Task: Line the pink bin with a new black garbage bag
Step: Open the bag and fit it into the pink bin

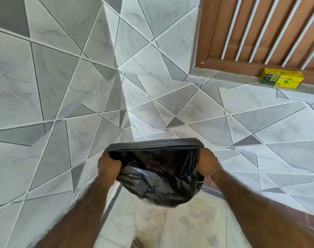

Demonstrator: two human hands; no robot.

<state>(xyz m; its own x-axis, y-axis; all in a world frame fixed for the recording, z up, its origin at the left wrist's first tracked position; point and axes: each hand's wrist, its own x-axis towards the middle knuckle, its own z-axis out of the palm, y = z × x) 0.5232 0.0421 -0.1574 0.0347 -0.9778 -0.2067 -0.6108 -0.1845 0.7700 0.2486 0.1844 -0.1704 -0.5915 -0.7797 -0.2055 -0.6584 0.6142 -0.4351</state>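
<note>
Here our left hand [108, 166] and right hand [208, 162] each grip the black garbage bag [158, 178] by its rim, mouth stretched between them.

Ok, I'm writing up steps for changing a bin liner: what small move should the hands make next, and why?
Probably pull the bag mouth wider open. Both hands, left and right, grip its top edge at opposite sides, but the far rim is stretched taut and the body hangs crumpled. No bin is in view yet.

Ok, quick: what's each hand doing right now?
Left hand: grips the black garbage bag's left edge.
Right hand: grips its right edge.
</note>
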